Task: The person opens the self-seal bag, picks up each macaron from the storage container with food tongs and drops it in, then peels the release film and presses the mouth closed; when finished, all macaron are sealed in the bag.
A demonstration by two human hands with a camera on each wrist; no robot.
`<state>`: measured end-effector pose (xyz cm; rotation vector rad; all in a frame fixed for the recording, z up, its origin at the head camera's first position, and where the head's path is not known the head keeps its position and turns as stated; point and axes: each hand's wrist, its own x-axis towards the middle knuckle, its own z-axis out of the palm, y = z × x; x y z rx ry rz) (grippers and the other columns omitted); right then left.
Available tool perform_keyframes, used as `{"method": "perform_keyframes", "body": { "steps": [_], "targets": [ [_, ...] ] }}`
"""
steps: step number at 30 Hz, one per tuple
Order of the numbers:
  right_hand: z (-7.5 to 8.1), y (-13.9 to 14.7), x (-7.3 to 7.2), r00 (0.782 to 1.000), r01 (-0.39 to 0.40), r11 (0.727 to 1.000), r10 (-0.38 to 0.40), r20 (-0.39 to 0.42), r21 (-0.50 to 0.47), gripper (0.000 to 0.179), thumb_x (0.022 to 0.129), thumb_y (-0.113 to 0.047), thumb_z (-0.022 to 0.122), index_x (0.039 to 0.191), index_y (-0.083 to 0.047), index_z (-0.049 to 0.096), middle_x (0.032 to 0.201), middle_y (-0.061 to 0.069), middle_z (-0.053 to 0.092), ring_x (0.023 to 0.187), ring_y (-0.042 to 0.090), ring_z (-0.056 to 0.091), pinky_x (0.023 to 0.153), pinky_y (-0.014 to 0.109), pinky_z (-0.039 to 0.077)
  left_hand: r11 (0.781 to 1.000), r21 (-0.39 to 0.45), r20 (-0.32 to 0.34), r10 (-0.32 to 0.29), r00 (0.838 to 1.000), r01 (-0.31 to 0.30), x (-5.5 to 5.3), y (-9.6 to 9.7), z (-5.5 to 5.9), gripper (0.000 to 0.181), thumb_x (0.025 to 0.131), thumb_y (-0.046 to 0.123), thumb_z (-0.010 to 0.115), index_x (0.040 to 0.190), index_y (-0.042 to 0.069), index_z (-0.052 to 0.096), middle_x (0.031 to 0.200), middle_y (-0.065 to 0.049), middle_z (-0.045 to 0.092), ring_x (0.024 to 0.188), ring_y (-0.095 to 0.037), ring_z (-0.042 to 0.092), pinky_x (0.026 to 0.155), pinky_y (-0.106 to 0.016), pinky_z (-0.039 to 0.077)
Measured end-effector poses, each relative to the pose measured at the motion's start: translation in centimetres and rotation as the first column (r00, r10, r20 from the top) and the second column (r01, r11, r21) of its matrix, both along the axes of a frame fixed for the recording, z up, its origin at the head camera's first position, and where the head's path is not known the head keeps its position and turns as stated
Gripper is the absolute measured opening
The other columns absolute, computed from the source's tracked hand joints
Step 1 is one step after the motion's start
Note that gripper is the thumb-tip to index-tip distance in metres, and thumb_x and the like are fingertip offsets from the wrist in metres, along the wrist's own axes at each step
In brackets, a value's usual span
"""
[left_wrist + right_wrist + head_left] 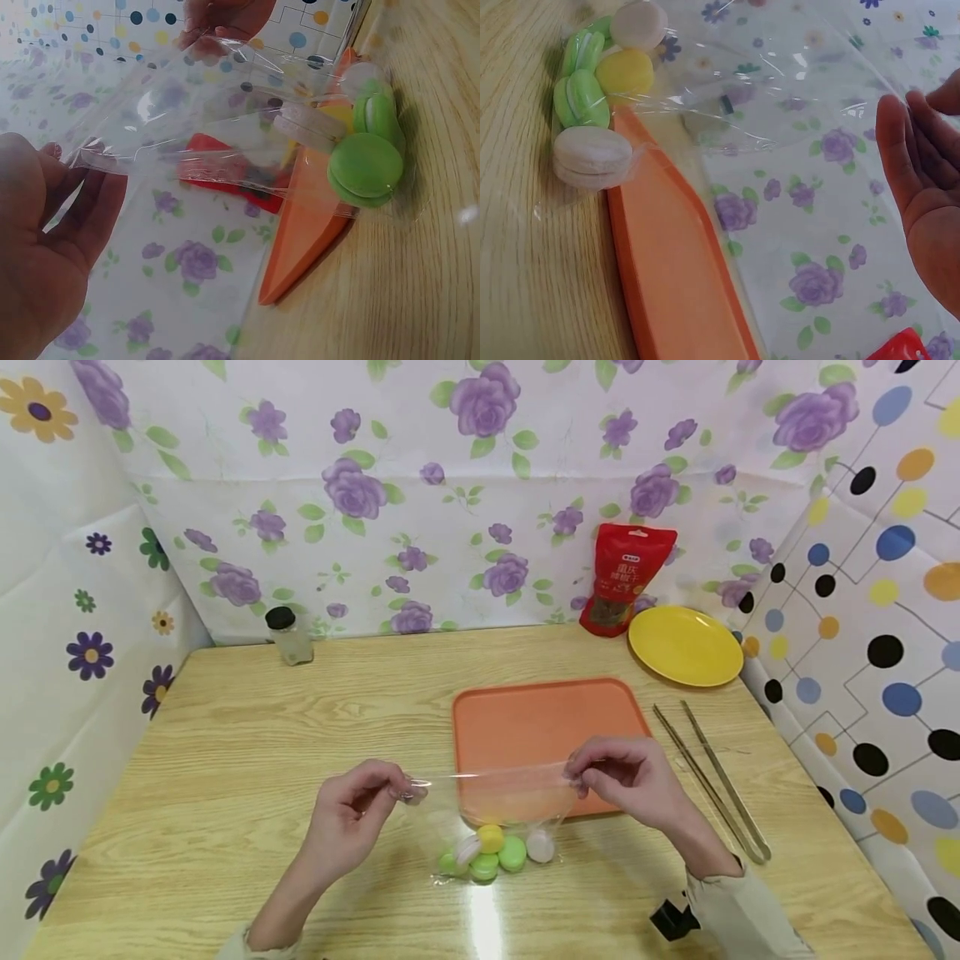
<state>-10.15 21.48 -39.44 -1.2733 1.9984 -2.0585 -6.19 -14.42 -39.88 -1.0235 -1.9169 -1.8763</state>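
Note:
My left hand point(348, 818) pinches one top corner of a clear plastic bag point(498, 785), and my right hand point(630, 777) pinches the opposite corner. Between them the bag's top edge is stretched nearly straight. Several macarons lie at its bottom: green ones point(512, 853), a yellow one point(491, 838) and pale ones point(540, 845). In the left wrist view, a green macaron point(365, 169) shows through the film low over the wooden table. The right wrist view has a pale macaron point(592, 156) at the bag's lower corner, beside the tray.
Behind the bag lies an orange tray point(547, 718), partly seen through the film. Metal tongs point(723, 785) rest to its right. A yellow plate point(686, 647) and a red pouch point(630, 560) are at the back right. At the back left stands a black-lidded jar point(291, 639).

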Motion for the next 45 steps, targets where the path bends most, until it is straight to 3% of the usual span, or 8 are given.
{"method": "perform_keyframes", "body": {
  "steps": [15,23,29,34,36,40,42,45],
  "targets": [
    [-0.1,-0.5,0.5,0.988,0.151,0.986,-0.151,-0.008,0.067,0.026,0.084,0.02,0.065,0.099,-0.001,0.068,0.091,0.014,0.067,0.08,0.018,0.065,0.064,0.027,0.056,0.997,-0.024,-0.154,0.063,0.986,-0.067,-0.3,0.2,-0.2,0.033,0.082,-0.033,0.048,0.094,-0.005,0.063,0.088,-0.016,0.071,0.083,-0.023,0.07,0.075,-0.026,0.057],
    [0.1,-0.3,0.7,0.987,0.16,0.983,-0.159,-0.016,0.09,0.024,0.086,0.017,0.066,0.1,-0.002,0.069,0.092,0.013,0.068,0.08,0.02,0.065,0.063,0.026,0.056,0.999,-0.008,-0.163,0.038,0.986,-0.04,-0.2,0.2,-0.4,0.028,0.079,-0.027,0.057,0.094,-0.005,0.064,0.089,-0.016,0.071,0.086,-0.023,0.07,0.079,-0.025,0.057],
    [-0.1,-0.5,0.7,0.989,0.15,0.986,-0.149,-0.022,0.075,0.028,0.085,0.022,0.064,0.101,-0.001,0.065,0.095,0.013,0.066,0.084,0.018,0.065,0.07,0.026,0.057,0.994,-0.04,-0.115,0.093,0.989,-0.098,0.1,0.5,-0.4,0.035,0.073,-0.029,0.069,0.092,0.0,0.066,0.086,-0.011,0.07,0.082,-0.018,0.069,0.078,-0.025,0.057],
    [0.1,-0.6,0.4,0.973,0.163,0.981,-0.143,-0.183,0.102,0.026,0.089,0.015,0.064,0.113,0.007,0.055,0.096,0.013,0.062,0.083,0.018,0.063,0.071,0.025,0.055,0.991,-0.06,-0.163,0.107,0.981,-0.118,0.3,0.9,-0.4,0.038,0.071,-0.032,0.067,0.096,-0.003,0.065,0.086,-0.012,0.067,0.08,-0.019,0.066,0.077,-0.023,0.055],
    [0.9,-1.0,0.4,0.924,0.257,0.949,-0.186,-0.334,0.184,0.031,0.094,-0.004,0.067,0.121,0.006,0.054,0.102,0.011,0.062,0.087,0.019,0.061,0.074,0.026,0.053,0.987,-0.073,-0.209,0.123,0.97,-0.141,0.3,1.1,-0.4,0.024,0.081,-0.021,0.068,0.097,-0.003,0.064,0.087,-0.012,0.067,0.079,-0.019,0.064,0.076,-0.022,0.055],
    [3.6,-3.5,0.9,0.774,0.481,0.806,-0.205,-0.599,0.346,0.055,0.088,-0.037,0.075,0.125,-0.001,0.059,0.118,0.008,0.061,0.106,0.025,0.057,0.091,0.04,0.046,0.971,-0.096,-0.308,0.179,0.934,-0.218,0.5,1.5,-0.1,0.013,0.098,0.009,0.065,0.097,-0.004,0.062,0.086,-0.008,0.066,0.076,-0.018,0.063,0.074,-0.021,0.053],
    [4.9,-5.8,1.5,0.761,0.503,0.743,-0.139,-0.633,0.441,0.055,0.085,-0.043,0.077,0.122,-0.006,0.063,0.121,0.006,0.061,0.112,0.025,0.054,0.095,0.044,0.043,0.965,-0.101,-0.343,0.194,0.919,-0.241,0.7,1.8,0.0,0.022,0.1,0.017,0.062,0.098,-0.005,0.061,0.085,-0.007,0.065,0.075,-0.017,0.063,0.074,-0.02,0.053],
    [6.0,-9.3,2.0,0.776,0.467,0.658,0.015,-0.63,0.591,0.043,0.085,-0.043,0.078,0.112,-0.011,0.069,0.112,0.0,0.065,0.107,0.022,0.056,0.094,0.042,0.044,0.969,-0.101,-0.348,0.178,0.92,-0.226,1.0,2.3,0.1,0.024,0.1,0.015,0.062,0.102,-0.008,0.058,0.088,-0.008,0.064,0.076,-0.017,0.064,0.074,-0.02,0.054]
  ]
}}
